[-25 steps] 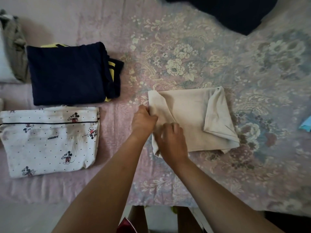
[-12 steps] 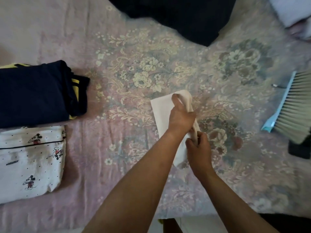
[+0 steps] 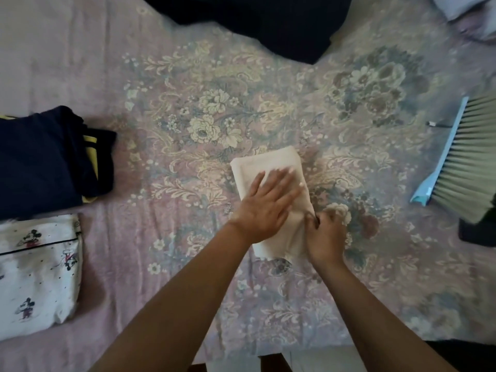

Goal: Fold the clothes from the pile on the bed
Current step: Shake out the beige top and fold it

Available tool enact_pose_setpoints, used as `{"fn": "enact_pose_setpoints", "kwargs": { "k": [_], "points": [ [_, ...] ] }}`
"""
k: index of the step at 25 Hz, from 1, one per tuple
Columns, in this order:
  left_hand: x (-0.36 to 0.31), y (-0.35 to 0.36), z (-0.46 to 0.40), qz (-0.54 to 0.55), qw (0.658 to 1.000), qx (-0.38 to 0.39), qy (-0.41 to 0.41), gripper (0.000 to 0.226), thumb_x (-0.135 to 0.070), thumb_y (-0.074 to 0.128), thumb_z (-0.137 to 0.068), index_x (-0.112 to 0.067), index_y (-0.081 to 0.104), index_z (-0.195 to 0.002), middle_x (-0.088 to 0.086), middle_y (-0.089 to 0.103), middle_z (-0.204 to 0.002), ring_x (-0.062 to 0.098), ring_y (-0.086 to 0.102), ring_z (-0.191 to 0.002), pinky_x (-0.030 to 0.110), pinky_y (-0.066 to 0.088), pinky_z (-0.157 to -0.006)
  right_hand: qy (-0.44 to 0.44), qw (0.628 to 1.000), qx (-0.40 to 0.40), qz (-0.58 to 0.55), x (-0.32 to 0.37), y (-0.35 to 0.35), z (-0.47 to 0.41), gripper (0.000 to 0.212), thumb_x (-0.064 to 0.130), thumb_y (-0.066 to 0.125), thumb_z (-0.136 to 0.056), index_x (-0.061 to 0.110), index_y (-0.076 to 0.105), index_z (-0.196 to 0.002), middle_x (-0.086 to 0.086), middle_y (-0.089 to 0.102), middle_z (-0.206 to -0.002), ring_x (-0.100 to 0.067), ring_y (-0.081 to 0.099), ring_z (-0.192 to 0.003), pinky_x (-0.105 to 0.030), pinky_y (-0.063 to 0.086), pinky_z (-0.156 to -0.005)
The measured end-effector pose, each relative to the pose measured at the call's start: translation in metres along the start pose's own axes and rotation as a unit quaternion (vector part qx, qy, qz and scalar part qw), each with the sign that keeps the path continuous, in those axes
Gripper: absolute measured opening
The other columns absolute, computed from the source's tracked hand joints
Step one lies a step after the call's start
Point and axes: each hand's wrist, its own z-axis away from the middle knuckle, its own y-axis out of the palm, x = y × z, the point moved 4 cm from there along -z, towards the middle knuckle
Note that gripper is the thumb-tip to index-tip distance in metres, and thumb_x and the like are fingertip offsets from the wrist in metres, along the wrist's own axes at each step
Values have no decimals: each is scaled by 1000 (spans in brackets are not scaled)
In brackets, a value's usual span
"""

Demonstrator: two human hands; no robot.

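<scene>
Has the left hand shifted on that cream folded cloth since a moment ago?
Yes. The left hand, then curled at the cream folded cloth's far end, now lies flat nearer its middle, judged against the floral bedspread.

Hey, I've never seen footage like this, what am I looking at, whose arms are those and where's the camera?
There is no machine here. A person wears a camera on the head, looking down at their own arms over a bed with a floral bedsheet. The left hand lies flat, fingers straight, pressing a cream cloth folded into a narrow strip. The right hand pinches that cloth's near right edge. At the left lie two folded pieces: a navy garment with yellow stripes and a white cartoon-mouse print piece. A dark garment lies unfolded at the top, and a brush lies on the right.
</scene>
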Motion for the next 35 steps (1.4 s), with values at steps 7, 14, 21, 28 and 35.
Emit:
{"fn": "enact_pose_setpoints", "kwargs": {
  "k": [7, 14, 21, 28, 35],
  "points": [
    [8, 34, -6, -76, 992, 101, 12, 57, -40, 22, -95, -13, 38, -143, 8, 37, -149, 24, 32, -139, 46, 16, -112, -156, 982, -77, 75, 26, -8, 6, 47, 21, 49, -90, -3, 47, -131, -24, 48, -134, -39, 46, -123, -45, 37, -101],
    [12, 28, -7, -111, 987, 116, 32, 56, -35, 28, -91, -15, 43, -141, 10, 40, -147, 27, 38, -136, 49, 25, -109, -133, 990, 24, 37, 27, 15, 7, 43, 9, 46, -93, -4, 45, -133, -25, 50, -131, -41, 51, -117, -49, 48, -92],
    [-4, -32, -51, -251, 901, 281, 217, 47, -9, 41, -93, -14, 37, -139, 5, 43, -143, 27, 21, -141, 47, -19, -108, -58, 962, 172, -203, 60, -33, 8, 29, -5, 60, -82, 3, 60, -109, 7, 59, -84, -9, 54, -73, -12, 39, -53],
    [74, -128, 34, -257, 917, 268, 147, 21, -24, 61, -79, -24, 66, -99, -6, 64, -104, 19, 53, -116, 47, 9, -116, -267, 944, 195, -4, 146, -49, 84, 17, 2, 58, -77, 1, 63, -93, -11, 57, -91, -27, 53, -85, -33, 32, -63],
    [153, -242, 223, -172, 968, 181, -34, 49, -14, 87, -47, -14, 54, -83, 3, 56, -65, 22, 56, -52, 27, 42, -45, -413, 851, 301, 120, 278, -7, 210, 22, 24, 62, -85, 12, 55, -102, -5, 57, -98, -25, 56, -91, -33, 39, -71]
  ]
}}
